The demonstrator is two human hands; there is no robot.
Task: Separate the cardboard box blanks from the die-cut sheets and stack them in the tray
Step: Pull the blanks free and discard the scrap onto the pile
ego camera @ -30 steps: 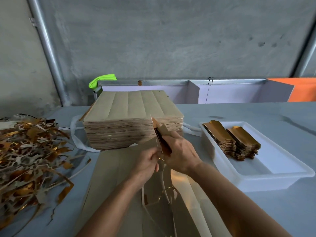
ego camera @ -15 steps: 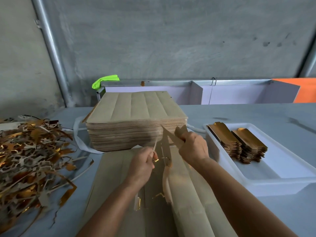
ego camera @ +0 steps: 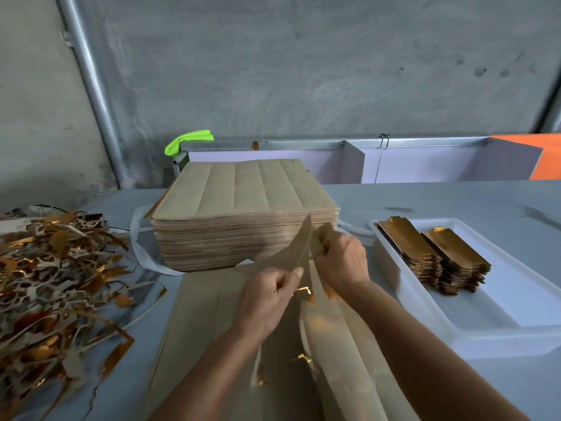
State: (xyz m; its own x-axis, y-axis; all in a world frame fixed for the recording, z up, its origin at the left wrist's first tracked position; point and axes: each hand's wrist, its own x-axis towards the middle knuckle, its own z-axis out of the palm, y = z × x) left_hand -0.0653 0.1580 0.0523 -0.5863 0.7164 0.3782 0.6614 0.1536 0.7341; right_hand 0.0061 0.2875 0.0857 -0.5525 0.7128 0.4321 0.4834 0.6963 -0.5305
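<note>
Rough grey concrete wall (ego camera: 303, 71); slanted galvanised metal pipe (ego camera: 91, 86) at left; pale blue-grey tabletop (ego camera: 440, 202); lilac partition panels (ego camera: 425, 162) with metal rail; orange panel (ego camera: 546, 156) far right.

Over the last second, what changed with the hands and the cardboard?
The hands have drawn apart: the right hand pulls its blank rightward, the left hand now pinches a curved strip. Both keep their grip. The sheet stack, tray stacks and scrap pile are unchanged.
</note>
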